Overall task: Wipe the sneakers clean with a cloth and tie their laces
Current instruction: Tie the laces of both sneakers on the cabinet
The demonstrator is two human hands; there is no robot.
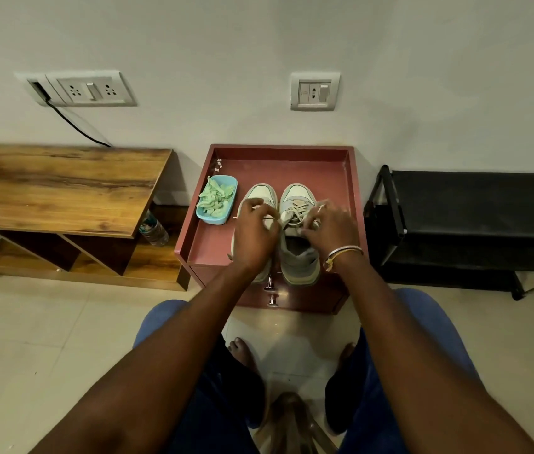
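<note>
bench [291,167]: red-brown, matte, boxy, raised rim round a flat top; two shiny metal knobs [270,291] on the front
sneakers: pair side by side on the bench top, toes to the wall, heels at the near edge
left sneaker [261,192]: pale smooth toe cap, grey trim; mostly under the left hand
right sneaker [299,257]: grey suede-like heel collar, pale toe, open mouth
laces [297,212]: flat, beige, criss-crossed on the right sneaker
left hand [254,232]: over the left sneaker, fingers [259,204] curled, pinching one lace strand pulled taut sideways
right hand [332,229]: at the right sneaker's tongue, fingers [319,209] curled on the laces, blurred; thin bangles [344,253] on the wrist
cloth [216,197]: mint green, crumpled, in the tub
tub [212,220]: light blue plastic, rounded rectangle, just left of the left sneaker
table [62,185]: wood grain, low, left of the bench
rack [471,204]: black, right of the bench
floor [30,322]: glossy pale tiles
</note>
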